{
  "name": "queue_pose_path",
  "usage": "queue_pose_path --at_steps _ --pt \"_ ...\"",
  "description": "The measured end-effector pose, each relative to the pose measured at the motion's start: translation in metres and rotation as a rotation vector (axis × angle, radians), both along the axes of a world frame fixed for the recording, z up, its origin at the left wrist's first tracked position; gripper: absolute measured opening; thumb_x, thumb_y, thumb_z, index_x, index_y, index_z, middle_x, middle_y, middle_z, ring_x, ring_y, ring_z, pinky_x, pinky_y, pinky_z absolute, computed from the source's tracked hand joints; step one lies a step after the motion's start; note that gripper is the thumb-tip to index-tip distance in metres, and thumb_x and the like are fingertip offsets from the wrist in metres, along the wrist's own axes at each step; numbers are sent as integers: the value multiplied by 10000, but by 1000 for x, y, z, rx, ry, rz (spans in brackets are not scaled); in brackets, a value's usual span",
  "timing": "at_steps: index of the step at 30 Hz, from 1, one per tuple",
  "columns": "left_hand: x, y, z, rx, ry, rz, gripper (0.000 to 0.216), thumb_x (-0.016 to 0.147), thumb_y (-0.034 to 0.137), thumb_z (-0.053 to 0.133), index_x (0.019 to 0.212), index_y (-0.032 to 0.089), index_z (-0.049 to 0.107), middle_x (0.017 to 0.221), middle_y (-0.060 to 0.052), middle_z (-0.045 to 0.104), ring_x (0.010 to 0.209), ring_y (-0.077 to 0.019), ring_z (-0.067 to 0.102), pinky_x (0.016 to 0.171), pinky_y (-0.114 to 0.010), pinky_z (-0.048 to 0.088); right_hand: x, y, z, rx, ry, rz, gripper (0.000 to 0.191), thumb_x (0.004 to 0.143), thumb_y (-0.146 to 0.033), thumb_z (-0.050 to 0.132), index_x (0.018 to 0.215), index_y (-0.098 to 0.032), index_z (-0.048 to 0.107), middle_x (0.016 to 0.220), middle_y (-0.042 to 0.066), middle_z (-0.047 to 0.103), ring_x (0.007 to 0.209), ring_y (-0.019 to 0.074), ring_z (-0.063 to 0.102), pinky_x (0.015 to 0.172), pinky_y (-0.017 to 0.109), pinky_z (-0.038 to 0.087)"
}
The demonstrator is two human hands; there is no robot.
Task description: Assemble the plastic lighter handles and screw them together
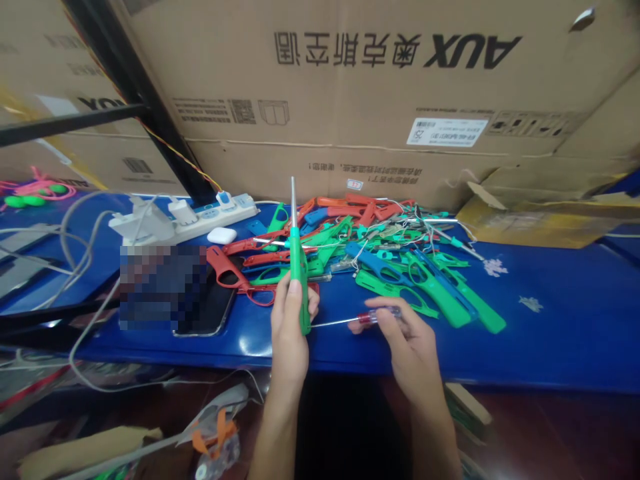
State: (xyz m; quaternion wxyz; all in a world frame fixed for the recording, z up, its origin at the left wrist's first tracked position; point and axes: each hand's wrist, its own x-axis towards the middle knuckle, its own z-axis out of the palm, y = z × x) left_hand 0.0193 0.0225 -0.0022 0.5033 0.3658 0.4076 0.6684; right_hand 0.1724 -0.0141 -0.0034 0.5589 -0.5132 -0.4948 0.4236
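My left hand (291,320) is wrapped round a green long-necked lighter (299,263), held upright with its metal tube pointing up. In my right hand (407,343) is a screwdriver (367,317) with a red and clear handle. Its thin shaft runs left, and the tip meets the lower right side of the lighter's body; whether it sits in a screw I cannot tell. Just beyond both hands lies a pile of green, red and blue lighter shells (330,233), mixed with metal tubes and thin wires.
A white power strip (233,210) with plugged-in chargers and a white earbud case (221,235) lie at the left. Near them is a dark phone (213,310). Tiny screws (495,267) lie in small heaps at the right. A big cardboard box (320,87) stands behind the blue table (550,333).
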Motion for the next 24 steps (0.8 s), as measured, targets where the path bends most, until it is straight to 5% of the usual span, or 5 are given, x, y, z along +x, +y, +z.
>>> queue_pose_path --at_steps 4,7,13,24 --pt "1 0 2 4 -22 9 285 1004 465 582 872 215 547 680 34 467 614 -119 419 570 -232 334 -2 -3 -4 105 -63 -23 412 1061 -505 445 868 -225 677 703 17 710 713 184 672 729 312 529" --pt "2 0 2 3 -32 4 292 997 471 589 867 213 550 672 33 464 598 -114 408 549 -228 326 0 -4 -7 153 78 74 503 1090 -518 294 1088 -237 711 956 67 752 835 212 687 787 362 537" --pt "2 0 1 -28 -21 -22 288 1002 493 578 923 216 569 677 34 471 613 -118 420 564 -226 342 -2 -5 -7 151 183 156 395 1053 -405 491 1435 -326 548 1330 83 636 905 203 677 789 379 562" --pt "1 1 0 -10 -33 -31 277 1022 472 556 914 217 548 688 34 462 628 -121 414 569 -227 331 0 -2 -8 190 154 44 381 1031 -268 574 1401 -360 568 1049 17 698 639 101 606 624 288 547"
